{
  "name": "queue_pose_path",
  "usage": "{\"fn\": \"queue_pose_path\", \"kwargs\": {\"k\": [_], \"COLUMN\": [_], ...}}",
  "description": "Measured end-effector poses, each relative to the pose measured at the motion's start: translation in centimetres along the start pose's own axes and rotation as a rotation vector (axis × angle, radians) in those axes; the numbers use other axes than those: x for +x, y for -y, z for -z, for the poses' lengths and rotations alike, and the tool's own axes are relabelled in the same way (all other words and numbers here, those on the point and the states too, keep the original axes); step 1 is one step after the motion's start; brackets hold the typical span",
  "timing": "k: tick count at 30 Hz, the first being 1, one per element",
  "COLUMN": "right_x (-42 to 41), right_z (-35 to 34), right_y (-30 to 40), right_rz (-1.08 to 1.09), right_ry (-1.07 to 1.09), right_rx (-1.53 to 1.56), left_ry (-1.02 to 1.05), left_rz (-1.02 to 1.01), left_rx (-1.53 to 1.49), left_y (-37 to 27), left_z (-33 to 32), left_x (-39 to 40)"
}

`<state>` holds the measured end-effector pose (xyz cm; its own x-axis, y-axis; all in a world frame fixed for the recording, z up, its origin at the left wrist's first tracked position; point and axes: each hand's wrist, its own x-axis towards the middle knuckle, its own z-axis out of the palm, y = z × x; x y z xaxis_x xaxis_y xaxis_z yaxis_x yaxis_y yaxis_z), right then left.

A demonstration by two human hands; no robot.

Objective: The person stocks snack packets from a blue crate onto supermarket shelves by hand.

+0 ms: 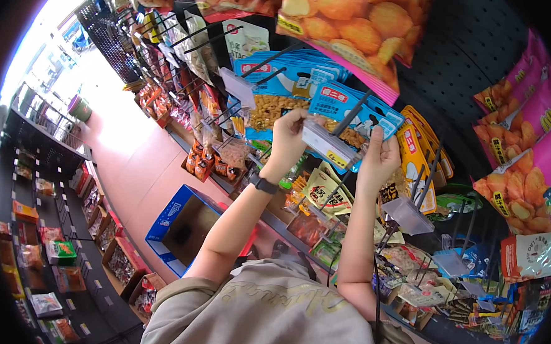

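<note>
Before me a blue snack bag [338, 98] hangs at a metal display hook of a shop rack. My left hand [289, 128] pinches the bag's left edge, with a dark band around that wrist. On its right edge, my right hand [383, 154] grips the bag, thumb up along the front. A clear price-tag holder [328, 144] at the hook's end covers the lower middle of the bag. Just behind and to the left hangs a row of similar blue bags [273, 81]. Yellow-orange bags [419, 154] hang right of my right hand.
Large pink chip bags [353, 22] hang overhead, with more pink bags [527, 176] at right. Hooks with tag holders [409, 214] jut toward me. A blue cardboard box [186, 230] stands open on the aisle floor [131, 164]. Opposite is a dark shelf [98, 261] with packets.
</note>
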<state>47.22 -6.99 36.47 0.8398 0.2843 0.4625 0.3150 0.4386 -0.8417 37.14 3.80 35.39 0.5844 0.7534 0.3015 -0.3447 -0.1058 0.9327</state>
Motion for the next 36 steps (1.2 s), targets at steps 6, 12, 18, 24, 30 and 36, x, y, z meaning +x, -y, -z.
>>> {"fn": "queue_pose_path", "kwargs": {"k": [6, 12, 18, 24, 30, 36], "right_x": [-0.7, -3.8, -11.5, -23.8, -32.2, -35.7], "right_z": [0.3, 0.1, 1.2, -0.4, -0.3, -2.4], "right_y": [0.0, 0.5, -2.2, -9.1, -14.5, -14.4], "right_rz": [0.035, 0.192, 0.863, 0.064, -0.070, -0.170], "right_ry": [-0.020, 0.028, 0.039, 0.774, 1.422, 1.429], "right_rx": [-0.003, -0.086, -0.860, -0.684, -0.972, -0.953], "left_ry": [-0.033, -0.170, -0.228, -0.714, -0.920, -0.876], "left_rz": [-0.167, -0.058, 0.227, 0.526, 0.724, 0.854], "left_rx": [0.165, 0.453, 1.149, 1.607, 1.387, 0.956], "left_y": [1.3, 3.8, 7.3, 8.2, 8.7, 9.7], "left_z": [2.5, 8.9, 20.4, 30.1, 31.4, 31.6], "left_x": [-3.2, -10.9, -24.7, -37.9, -43.9, -46.2]}}
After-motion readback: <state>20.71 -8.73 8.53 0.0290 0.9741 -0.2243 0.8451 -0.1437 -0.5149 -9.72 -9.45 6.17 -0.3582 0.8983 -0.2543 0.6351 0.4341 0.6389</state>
